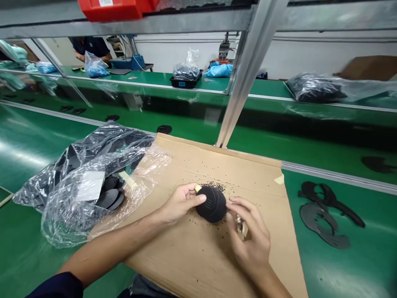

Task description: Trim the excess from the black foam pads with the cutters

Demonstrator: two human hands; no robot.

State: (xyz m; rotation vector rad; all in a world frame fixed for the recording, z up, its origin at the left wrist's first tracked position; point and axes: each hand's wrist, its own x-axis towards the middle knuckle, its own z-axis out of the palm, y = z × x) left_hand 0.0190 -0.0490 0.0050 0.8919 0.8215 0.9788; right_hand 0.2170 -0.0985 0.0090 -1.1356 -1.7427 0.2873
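My left hand point(182, 203) grips a black round foam-like pad point(208, 203) at its left edge, thumb on top and fingers beneath. The pad has small slits and looks layered with a second disc on its right. A bit of yellow shows by the left fingertips. My right hand point(249, 231) is at the pad's right edge, fingers curled. Partly hidden in its palm is a small metal tool point(240, 225), whose kind I cannot make out. Small black scraps point(215, 185) lie scattered around the pad on the cardboard sheet point(173, 256).
A clear plastic bag point(65, 215) of black discs lies open at left. Curved black pieces point(324, 225) lie on the green table at right. A metal post point(245, 62) rises behind the cardboard. Black pads point(164, 129) rest beyond it. Another person point(93, 47) is at the back left.
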